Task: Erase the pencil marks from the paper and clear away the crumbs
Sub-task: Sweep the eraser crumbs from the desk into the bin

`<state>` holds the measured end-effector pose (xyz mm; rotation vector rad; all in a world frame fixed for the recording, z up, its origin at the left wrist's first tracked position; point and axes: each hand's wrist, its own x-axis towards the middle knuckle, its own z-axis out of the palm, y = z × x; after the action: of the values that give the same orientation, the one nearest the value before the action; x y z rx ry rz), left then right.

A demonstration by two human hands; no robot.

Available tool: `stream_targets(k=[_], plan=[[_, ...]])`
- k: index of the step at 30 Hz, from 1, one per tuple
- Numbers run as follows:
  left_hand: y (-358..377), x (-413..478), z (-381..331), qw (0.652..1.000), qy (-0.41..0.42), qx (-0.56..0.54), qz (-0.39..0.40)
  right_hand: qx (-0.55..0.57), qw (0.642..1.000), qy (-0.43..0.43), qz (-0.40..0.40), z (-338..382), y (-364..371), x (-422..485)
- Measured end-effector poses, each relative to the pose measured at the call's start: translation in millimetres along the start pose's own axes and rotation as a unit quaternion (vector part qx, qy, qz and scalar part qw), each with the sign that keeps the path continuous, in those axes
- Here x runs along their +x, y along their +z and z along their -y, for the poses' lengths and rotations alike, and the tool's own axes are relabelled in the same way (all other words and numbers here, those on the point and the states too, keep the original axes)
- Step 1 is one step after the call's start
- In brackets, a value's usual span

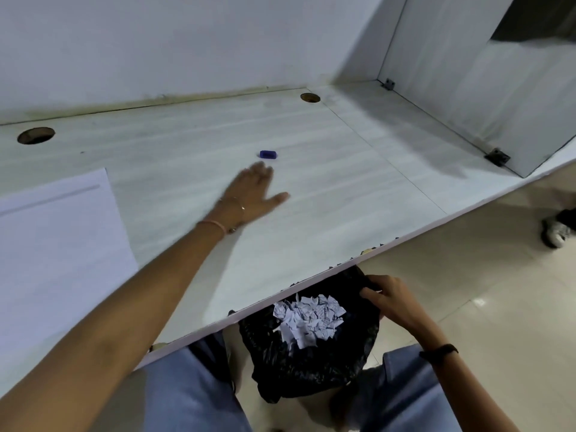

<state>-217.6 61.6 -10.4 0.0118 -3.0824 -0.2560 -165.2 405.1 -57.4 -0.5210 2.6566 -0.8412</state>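
**A:** Where is the paper lying?

**B:** We are finding the white paper [53,238] lying flat at the left edge of the frame, on a pale desk [343,188]. One faint grey line is running across its upper part.

**A:** And the eraser?

**B:** We are seeing a small blue eraser [268,154] sitting alone on the desk, just above the middle of the frame and well apart from the paper.

**A:** What are the hands doing?

**B:** The left hand [252,194] is reaching across the centre of the frame, palm down, fingers straight and spread, holding nothing. Its fingertips are lying just below the eraser. The hand is blurred, so we cannot tell whether it is touching the desk.

The right hand [386,299], at the lower right, is curling its fingers round the rim of a black bag [311,369]. The bag is hanging just under the desk's front edge. Crumpled white paper scraps [308,316] are lying inside it.

**A:** What else are we noticing?

**B:** Two round holes [36,135] are showing along the back of the desk. Blue jeans [193,394] are filling the bottom of the frame, and a shoe [558,232] is resting on the tiled floor at the right edge.
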Motion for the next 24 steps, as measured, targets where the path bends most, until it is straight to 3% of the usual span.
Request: stream_targets(k=[4, 5, 9, 11, 14, 17, 19, 21, 22, 24], plan=[[16.0, -17.4, -67.2, 0.974, 0.217, -0.011, 0.058, 0.004, 1.0, -0.002, 0.0, -0.8, -0.5, 0.5], [12.9, -11.4, -71.2, 0.969, 0.238, -0.03, 0.063, 0.009, 1.0, -0.002, -0.002, -0.4, -1.1, 0.2], [7.5, 32.8, -54.7, 0.993, 0.101, -0.043, 0.036, 0.021, 1.0, 0.003, -0.003, -1.2, -1.6, -0.5], [3.5, 46.9, -54.4, 0.996, 0.076, -0.032, 0.027, 0.023, 1.0, 0.001, -0.004, -1.1, -0.9, -0.8], [8.2, 44.6, -82.5, 0.988, 0.144, -0.029, 0.05, 0.013, 1.0, -0.002, -0.007, -2.9, -1.7, -0.4], [127.1, 75.1, -41.8, 0.959, 0.235, 0.008, 0.157, 0.016, 1.0, -0.002, -0.003, -4.4, -3.5, 0.2], [158.0, 91.7, -29.4, 0.94, 0.285, -0.043, 0.182, 0.022, 1.0, -0.004, -0.003, -5.7, -4.8, 0.4], [85.7, 68.1, -55.1, 0.952, 0.26, -0.067, 0.146, 0.021, 1.0, -0.005, -0.005, -6.0, -6.9, 0.5], [27.6, 40.0, -82.1, 0.958, 0.259, -0.077, 0.092, 0.022, 1.0, -0.003, -0.005, -6.0, -8.0, -0.1], [-2.6, 35.7, -97.4, 0.967, 0.252, -0.023, 0.03, 0.024, 1.0, 0.001, -0.007, -5.1, -8.9, -2.5]])
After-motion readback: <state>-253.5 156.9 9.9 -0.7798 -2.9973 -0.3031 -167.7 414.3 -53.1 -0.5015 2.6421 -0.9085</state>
